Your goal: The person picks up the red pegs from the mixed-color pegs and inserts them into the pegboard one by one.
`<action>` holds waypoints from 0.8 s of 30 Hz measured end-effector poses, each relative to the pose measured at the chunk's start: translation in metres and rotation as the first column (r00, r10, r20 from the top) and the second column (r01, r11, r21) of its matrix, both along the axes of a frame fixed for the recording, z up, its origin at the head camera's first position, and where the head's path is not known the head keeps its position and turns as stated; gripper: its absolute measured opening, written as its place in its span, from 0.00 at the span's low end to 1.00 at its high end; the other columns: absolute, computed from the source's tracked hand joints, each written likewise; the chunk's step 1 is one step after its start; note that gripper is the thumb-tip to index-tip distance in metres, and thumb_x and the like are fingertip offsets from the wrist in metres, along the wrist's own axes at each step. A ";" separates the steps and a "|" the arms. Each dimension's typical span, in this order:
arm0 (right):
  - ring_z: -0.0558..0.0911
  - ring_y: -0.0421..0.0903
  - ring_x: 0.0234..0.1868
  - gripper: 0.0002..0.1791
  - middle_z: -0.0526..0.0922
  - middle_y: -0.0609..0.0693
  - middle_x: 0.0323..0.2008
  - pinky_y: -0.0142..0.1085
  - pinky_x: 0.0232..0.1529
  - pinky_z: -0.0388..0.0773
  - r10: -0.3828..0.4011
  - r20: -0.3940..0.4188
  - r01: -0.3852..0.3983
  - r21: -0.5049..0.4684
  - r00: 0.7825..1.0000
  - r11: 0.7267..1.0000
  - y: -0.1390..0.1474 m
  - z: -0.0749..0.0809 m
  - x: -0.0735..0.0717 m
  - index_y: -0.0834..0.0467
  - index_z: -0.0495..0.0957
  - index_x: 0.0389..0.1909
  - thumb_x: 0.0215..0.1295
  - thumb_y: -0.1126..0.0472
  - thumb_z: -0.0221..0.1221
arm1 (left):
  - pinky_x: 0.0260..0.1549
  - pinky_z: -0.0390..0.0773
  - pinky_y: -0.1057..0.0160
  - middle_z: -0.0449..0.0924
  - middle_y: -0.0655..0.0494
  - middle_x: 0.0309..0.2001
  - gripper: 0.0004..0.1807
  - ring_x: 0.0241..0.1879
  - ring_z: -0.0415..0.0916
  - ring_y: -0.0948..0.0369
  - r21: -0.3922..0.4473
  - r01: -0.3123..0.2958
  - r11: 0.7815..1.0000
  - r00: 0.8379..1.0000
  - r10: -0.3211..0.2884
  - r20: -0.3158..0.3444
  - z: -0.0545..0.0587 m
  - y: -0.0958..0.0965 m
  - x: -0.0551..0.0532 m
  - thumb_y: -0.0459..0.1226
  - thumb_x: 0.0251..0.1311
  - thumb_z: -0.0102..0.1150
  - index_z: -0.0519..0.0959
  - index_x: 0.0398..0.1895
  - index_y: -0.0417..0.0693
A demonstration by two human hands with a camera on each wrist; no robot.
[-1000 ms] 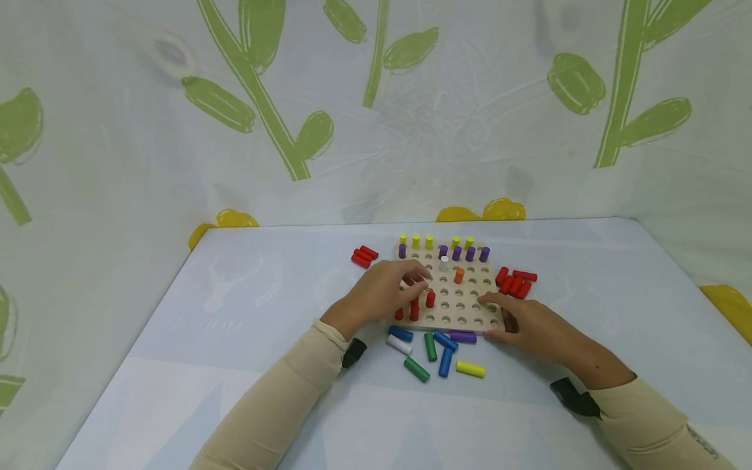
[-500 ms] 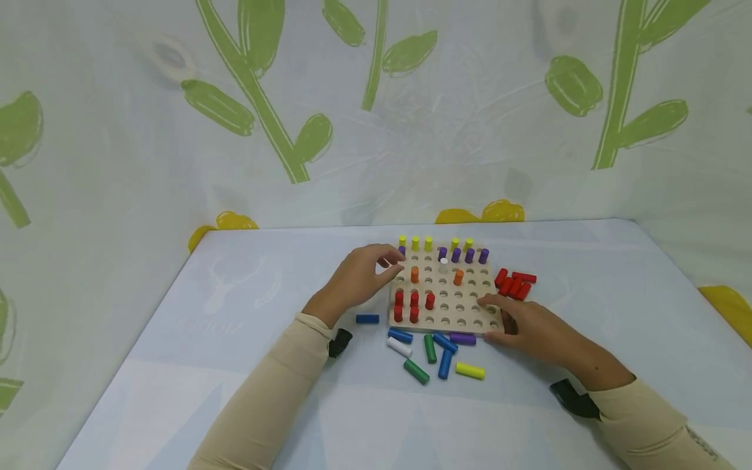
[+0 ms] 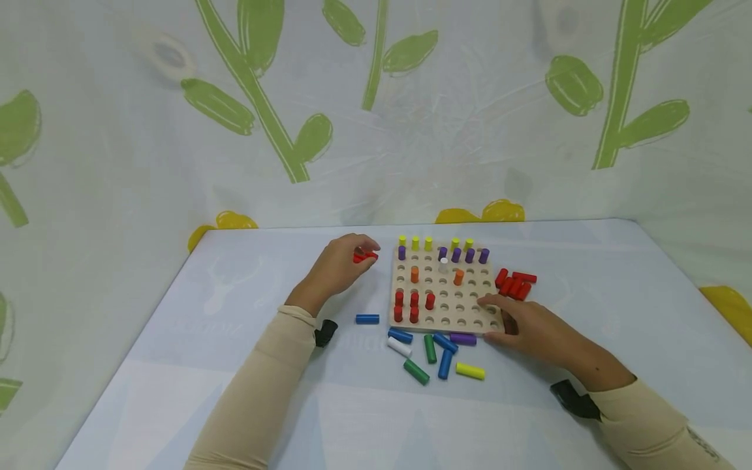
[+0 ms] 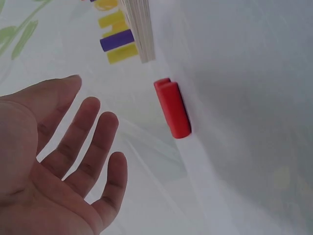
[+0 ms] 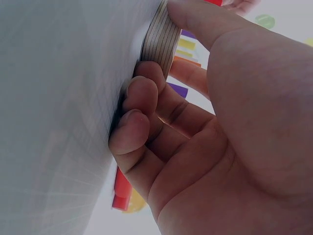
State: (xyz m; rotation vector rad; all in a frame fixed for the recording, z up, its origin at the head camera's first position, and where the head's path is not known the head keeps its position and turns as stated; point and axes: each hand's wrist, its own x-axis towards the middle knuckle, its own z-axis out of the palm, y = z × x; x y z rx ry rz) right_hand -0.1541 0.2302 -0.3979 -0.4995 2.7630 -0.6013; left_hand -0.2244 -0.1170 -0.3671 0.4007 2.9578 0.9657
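On a pale bench [image 3: 376, 424], left hand [image 3: 335, 266] beside red pegs [image 4: 177, 110], right hand [image 3: 523, 326] on the pegboard [image 3: 437, 328]

The red pegs lie left of the board's far end, at least two of them, side by side. The left hand's fingers stand apart, loosely bent, just short of the pegs.

The pegboard lies flat on the bench. At its near right corner the right hand's fingers are clamped on it: thumb at the near edge, forefinger on top, the others curled against the side.

Five yellow uprights [image 3: 428, 243] stand along the far row, with five purple uprights [image 3: 455, 255] behind the hole line's front. One white upright [image 3: 443, 266], two orange uprights [image 3: 459, 278] and five red uprights [image 3: 414, 299] follow nearer.

Right of the board rests a red cluster [image 3: 516, 287]; a blue peg [image 3: 367, 319] lies to its left.
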 end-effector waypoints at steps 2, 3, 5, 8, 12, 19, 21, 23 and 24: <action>0.70 0.41 0.28 0.37 0.69 0.46 0.22 0.30 0.24 0.66 0.000 -0.002 0.000 -0.002 1.000 1.000 0.000 0.000 0.000 0.49 0.71 0.68 0.57 0.46 0.71 | 0.53 0.82 0.56 0.82 0.56 0.51 0.16 0.52 0.77 0.55 -0.011 -0.022 1.000 1.000 0.022 0.005 0.000 -0.003 -0.002 0.36 0.64 0.65 0.81 0.56 0.52; 0.70 0.41 0.28 0.37 0.69 0.46 0.22 0.30 0.24 0.65 0.000 -0.001 0.000 -0.003 1.000 1.000 0.000 0.000 0.000 0.49 0.71 0.68 0.57 0.47 0.71 | 0.52 0.83 0.56 0.81 0.55 0.52 0.17 0.53 0.77 0.54 -0.017 -0.030 0.999 1.000 0.030 0.008 -0.001 -0.004 -0.002 0.36 0.64 0.65 0.81 0.56 0.52; 0.70 0.42 0.28 0.37 0.70 0.46 0.23 0.30 0.24 0.66 -0.002 0.002 0.002 -0.006 1.000 1.000 -0.001 0.001 0.000 0.50 0.71 0.68 0.57 0.47 0.71 | 0.51 0.83 0.56 0.81 0.55 0.53 0.17 0.53 0.76 0.53 -0.032 -0.047 0.998 0.999 0.047 0.014 -0.001 -0.005 -0.004 0.37 0.64 0.65 0.81 0.56 0.52; 0.70 0.42 0.29 0.38 0.70 0.46 0.23 0.30 0.24 0.66 -0.005 0.006 0.005 -0.007 1.000 1.000 -0.001 0.001 -0.001 0.50 0.71 0.68 0.57 0.47 0.71 | 0.53 0.82 0.54 0.80 0.54 0.54 0.16 0.55 0.76 0.53 -0.067 -0.067 0.995 0.997 0.069 0.023 -0.003 -0.008 -0.005 0.38 0.64 0.65 0.81 0.55 0.53; 0.70 0.42 0.29 0.38 0.69 0.46 0.23 0.30 0.24 0.67 -0.009 0.011 0.009 0.000 1.000 1.000 -0.001 0.000 0.000 0.49 0.70 0.68 0.57 0.46 0.71 | 0.56 0.80 0.52 0.80 0.54 0.55 0.16 0.55 0.76 0.53 -0.113 -0.076 0.991 0.996 0.081 0.042 -0.006 -0.010 -0.006 0.38 0.65 0.65 0.81 0.55 0.54; 0.70 0.42 0.29 0.38 0.69 0.47 0.23 0.30 0.25 0.67 -0.018 0.017 0.018 0.003 1.000 1.000 0.000 -0.002 0.002 0.48 0.70 0.68 0.57 0.46 0.71 | 0.59 0.78 0.51 0.80 0.54 0.55 0.16 0.53 0.76 0.54 -0.138 -0.056 0.989 0.995 0.067 0.077 -0.012 -0.011 -0.008 0.38 0.67 0.62 0.81 0.57 0.55; 0.70 0.42 0.29 0.38 0.69 0.47 0.23 0.30 0.25 0.67 -0.016 0.017 0.016 0.003 1.000 1.000 0.000 -0.002 0.002 0.48 0.70 0.68 0.57 0.46 0.71 | 0.60 0.77 0.50 0.80 0.54 0.56 0.16 0.54 0.75 0.54 -0.142 -0.055 0.988 0.995 0.067 0.080 -0.013 -0.012 -0.008 0.38 0.67 0.62 0.81 0.57 0.55; 0.70 0.42 0.29 0.38 0.69 0.46 0.23 0.30 0.25 0.67 -0.014 0.015 0.014 0.002 1.000 1.000 0.000 -0.002 0.001 0.48 0.70 0.68 0.57 0.45 0.71 | 0.63 0.74 0.47 0.79 0.54 0.56 0.15 0.55 0.75 0.53 -0.150 -0.056 0.987 0.995 0.068 0.079 -0.014 -0.012 -0.007 0.38 0.68 0.61 0.81 0.57 0.56; 0.70 0.42 0.29 0.38 0.69 0.46 0.23 0.30 0.25 0.67 -0.012 0.013 0.012 0.000 1.000 1.000 0.000 -0.001 0.001 0.48 0.70 0.68 0.57 0.45 0.71 | 0.63 0.74 0.47 0.79 0.54 0.57 0.15 0.55 0.75 0.53 -0.151 -0.056 0.987 0.994 0.069 0.080 -0.014 -0.013 -0.007 0.37 0.68 0.61 0.81 0.56 0.56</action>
